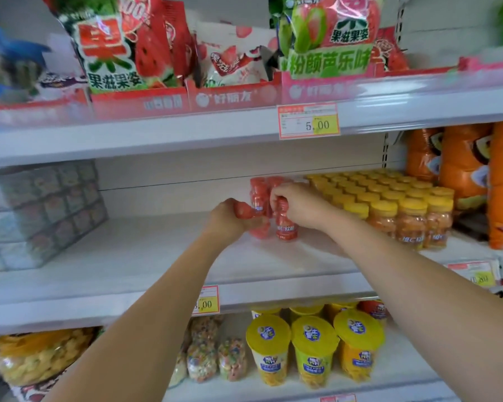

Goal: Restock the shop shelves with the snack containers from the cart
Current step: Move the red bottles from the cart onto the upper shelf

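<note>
My right hand grips the cap of a red-lidded clear plastic snack jar standing on the white middle shelf, my left hand clutches a second red jar, so I should seat both upright, labels forward, beside the yellow-lidded jars.

Bright, even, soft-shadowed light; motion blur smears the edges, wide-angle distortion bows the shelf lines.

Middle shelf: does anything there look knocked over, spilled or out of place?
Nothing looks spilled or damaged. The yellow-lidded jars stand in neat rows. Only the tilted red jar looks off, but the left hand holds it; the right hand grips the upright red jar on the shelf.
</note>
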A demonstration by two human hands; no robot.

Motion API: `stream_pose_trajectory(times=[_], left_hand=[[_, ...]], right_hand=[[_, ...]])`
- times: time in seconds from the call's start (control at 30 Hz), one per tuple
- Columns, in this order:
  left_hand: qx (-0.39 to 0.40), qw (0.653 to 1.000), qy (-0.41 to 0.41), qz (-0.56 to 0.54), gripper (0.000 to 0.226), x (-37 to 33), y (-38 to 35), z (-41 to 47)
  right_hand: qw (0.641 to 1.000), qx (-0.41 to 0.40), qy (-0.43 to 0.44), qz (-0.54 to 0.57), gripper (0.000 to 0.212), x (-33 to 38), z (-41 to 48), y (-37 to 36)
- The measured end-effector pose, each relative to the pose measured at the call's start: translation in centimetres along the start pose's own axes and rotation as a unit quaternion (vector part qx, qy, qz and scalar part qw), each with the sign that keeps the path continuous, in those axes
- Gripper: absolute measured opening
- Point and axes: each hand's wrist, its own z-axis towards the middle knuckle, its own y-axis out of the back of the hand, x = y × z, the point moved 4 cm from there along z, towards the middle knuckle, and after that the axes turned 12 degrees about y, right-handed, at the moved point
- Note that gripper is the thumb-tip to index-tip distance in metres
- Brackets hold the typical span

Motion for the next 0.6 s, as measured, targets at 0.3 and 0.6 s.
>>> stream_pose_trajectory(times=[0.3, 0.6], left_hand=[[0.107, 0.994, 0.014, 0.003, 0.049, -1.8, 0.5, 1.5], [0.282, 0.953, -0.009, 0.111, 0.044, -3.8, 1.2, -0.7]], right_hand=[[0.970, -0.073, -0.119, 0.198, 0.078, -0.8, -0.8, -1.2], [0.983, -0.027, -0.137, 0.122, 0.040, -1.1, -1.8, -4.0]])
